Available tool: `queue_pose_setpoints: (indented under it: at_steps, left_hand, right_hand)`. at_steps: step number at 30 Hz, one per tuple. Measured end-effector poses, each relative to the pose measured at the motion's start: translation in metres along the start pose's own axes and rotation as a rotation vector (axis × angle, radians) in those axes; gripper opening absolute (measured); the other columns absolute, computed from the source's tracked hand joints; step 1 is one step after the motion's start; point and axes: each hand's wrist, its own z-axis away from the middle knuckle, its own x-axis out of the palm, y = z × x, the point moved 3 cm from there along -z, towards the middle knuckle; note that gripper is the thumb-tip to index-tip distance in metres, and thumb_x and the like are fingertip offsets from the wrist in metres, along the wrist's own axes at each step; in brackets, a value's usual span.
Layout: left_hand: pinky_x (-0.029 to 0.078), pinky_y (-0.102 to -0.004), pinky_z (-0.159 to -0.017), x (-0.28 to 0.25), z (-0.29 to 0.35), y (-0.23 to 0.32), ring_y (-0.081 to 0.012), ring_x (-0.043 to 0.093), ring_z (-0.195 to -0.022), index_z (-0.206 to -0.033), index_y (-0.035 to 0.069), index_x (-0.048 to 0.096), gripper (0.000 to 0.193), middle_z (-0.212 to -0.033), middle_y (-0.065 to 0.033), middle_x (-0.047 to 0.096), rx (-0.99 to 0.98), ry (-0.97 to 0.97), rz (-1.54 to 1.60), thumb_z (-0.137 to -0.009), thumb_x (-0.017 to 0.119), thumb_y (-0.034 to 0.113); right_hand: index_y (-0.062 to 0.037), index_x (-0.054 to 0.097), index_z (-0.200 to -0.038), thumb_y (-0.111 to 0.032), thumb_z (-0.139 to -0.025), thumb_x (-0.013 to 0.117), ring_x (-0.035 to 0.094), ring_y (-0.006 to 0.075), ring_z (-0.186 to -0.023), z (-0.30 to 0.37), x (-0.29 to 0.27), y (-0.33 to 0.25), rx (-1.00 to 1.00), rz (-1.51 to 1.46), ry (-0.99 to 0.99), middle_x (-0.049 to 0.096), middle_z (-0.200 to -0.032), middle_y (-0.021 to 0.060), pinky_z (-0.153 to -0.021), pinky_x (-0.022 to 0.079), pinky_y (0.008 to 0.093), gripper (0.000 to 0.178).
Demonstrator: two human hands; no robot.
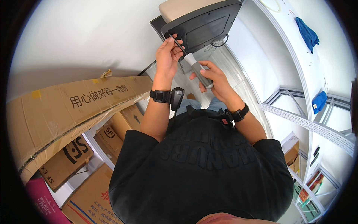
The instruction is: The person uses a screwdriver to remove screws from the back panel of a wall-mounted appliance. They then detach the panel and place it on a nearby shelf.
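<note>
My right hand (217, 77) grips the thick grey handle of a screwdriver (201, 73), its fingers wrapped around it. The dark shaft slants up and to the left toward a corner of a black plastic panel (210, 30). Close to the tip, my left hand (167, 58) has its fingers closed around the shaft, beside the panel's lower left edge. A beige, rounded body (182, 9) backs the panel. Whether the tip sits in a screw is too small to tell.
A long cardboard box (67, 112) lies to the left, with more cartons (89, 190) on a rack beneath it. White metal shelving (298, 119) runs along the right, with blue cloth items (307, 33) hanging there. A black cable (220, 43) loops beside the panel.
</note>
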Motion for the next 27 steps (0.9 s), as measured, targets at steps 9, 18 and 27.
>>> queue_pose_setpoints:
  at_steps: [9,18,27]
  left_hand:
    - [0.052,-0.0244,-0.06,0.004,0.003,0.002,-0.0151,0.064,-0.07,-0.112,0.002,0.057,0.024,-0.085,-0.0079,0.066,-0.016,0.051,0.075,-0.099,0.046,0.019]
    - [0.052,-0.0246,-0.06,0.005,0.003,-0.001,-0.0131,0.061,-0.067,-0.11,0.002,0.057,0.02,-0.085,-0.0076,0.064,-0.009,0.016,-0.013,-0.092,0.06,0.011]
    - [0.055,-0.0302,-0.07,0.002,0.004,-0.001,-0.0167,0.062,-0.075,-0.116,0.0,0.055,0.022,-0.09,-0.0115,0.064,0.044,0.046,0.012,-0.096,0.052,0.008]
  right_hand:
    - [-0.0025,0.044,-0.124,-0.013,-0.088,0.062,0.057,0.0122,-0.056,-0.001,0.004,-0.009,-0.025,0.245,0.073,0.064,-0.094,0.0105,-0.05,0.043,0.0257,0.042]
    - [-0.0073,0.045,-0.122,-0.006,-0.079,0.067,0.058,0.0101,-0.075,-0.005,0.009,-0.005,-0.41,0.808,0.203,0.055,-0.097,0.0068,-0.057,0.046,0.0266,0.048]
    - [-0.0085,0.039,-0.131,-0.022,-0.085,0.063,0.063,0.0163,-0.078,0.002,0.01,-0.007,0.114,0.07,-0.007,0.056,-0.099,0.0069,-0.048,0.04,0.0234,0.054]
